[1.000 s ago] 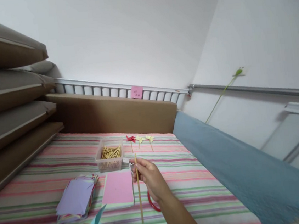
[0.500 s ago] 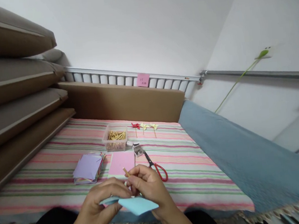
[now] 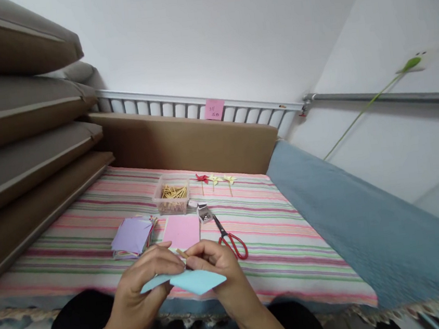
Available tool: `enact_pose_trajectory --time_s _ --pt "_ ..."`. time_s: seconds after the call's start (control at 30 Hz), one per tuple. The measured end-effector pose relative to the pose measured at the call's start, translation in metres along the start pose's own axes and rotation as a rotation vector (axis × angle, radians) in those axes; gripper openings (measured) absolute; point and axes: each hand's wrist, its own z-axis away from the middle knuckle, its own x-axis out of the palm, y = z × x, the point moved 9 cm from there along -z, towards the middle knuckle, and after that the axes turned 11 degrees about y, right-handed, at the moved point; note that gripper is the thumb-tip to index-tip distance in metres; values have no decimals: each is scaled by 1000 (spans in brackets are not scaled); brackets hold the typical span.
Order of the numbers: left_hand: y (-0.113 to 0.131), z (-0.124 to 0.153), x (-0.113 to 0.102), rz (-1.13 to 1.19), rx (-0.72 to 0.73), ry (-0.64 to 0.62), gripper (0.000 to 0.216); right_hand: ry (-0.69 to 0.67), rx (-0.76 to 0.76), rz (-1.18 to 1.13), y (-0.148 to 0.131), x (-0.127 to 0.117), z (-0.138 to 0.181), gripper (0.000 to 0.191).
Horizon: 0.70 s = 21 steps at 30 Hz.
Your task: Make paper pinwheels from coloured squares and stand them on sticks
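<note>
My left hand (image 3: 146, 285) and my right hand (image 3: 218, 269) meet in front of me over my lap, both pinched on a folded light-blue paper piece (image 3: 188, 282). A thin wooden stick (image 3: 182, 253) pokes up between the fingertips, held by my right hand against the paper. Both hands hover at the near edge of the striped cloth (image 3: 275, 247).
On the striped cloth lie red-handled scissors (image 3: 231, 239), a pink sheet (image 3: 181, 231), a stack of coloured paper squares (image 3: 133, 236), a clear box of wooden sticks (image 3: 171, 194), a small pin box (image 3: 205, 214) and three small pinwheels (image 3: 214, 179). Brown cushions stand left; a blue cloth lies right.
My right hand has brought the stick from over the cloth back to the blue paper in my left hand. Both hands now press together, and the view has tilted down.
</note>
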Motion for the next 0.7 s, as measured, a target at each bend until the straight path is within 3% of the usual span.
enact_pose_trajectory --time_s 0.7 --pt "-8 5 -15 -132 -20 105 25 17 -75 165 -12 10 6 10"
